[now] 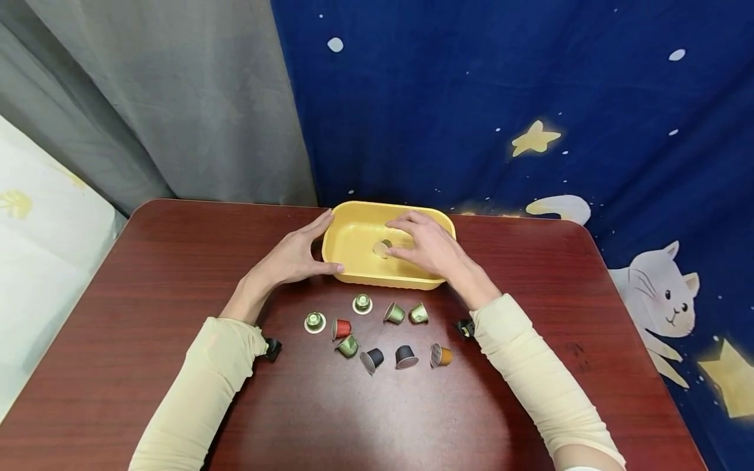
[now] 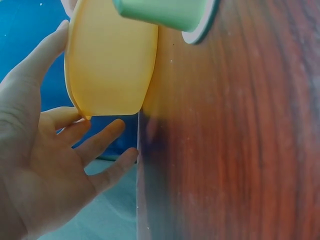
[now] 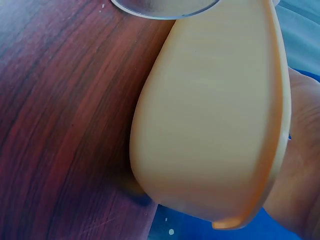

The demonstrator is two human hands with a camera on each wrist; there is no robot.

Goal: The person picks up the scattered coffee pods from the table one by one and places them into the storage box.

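A yellow tub stands at the table's back edge. My left hand grips its left end, thumb at the front rim and fingers at the back-left corner; the left wrist view shows this hand against the tub, outer fingers spread. Over the tub's right half, my right hand has thumb and fingers apart beside a capsule inside. In the right wrist view the tub wall hides most of that hand.
In front of the tub lie several capsules: green ones, a red one, dark ones and an orange one. Grey and blue curtains hang behind the table.
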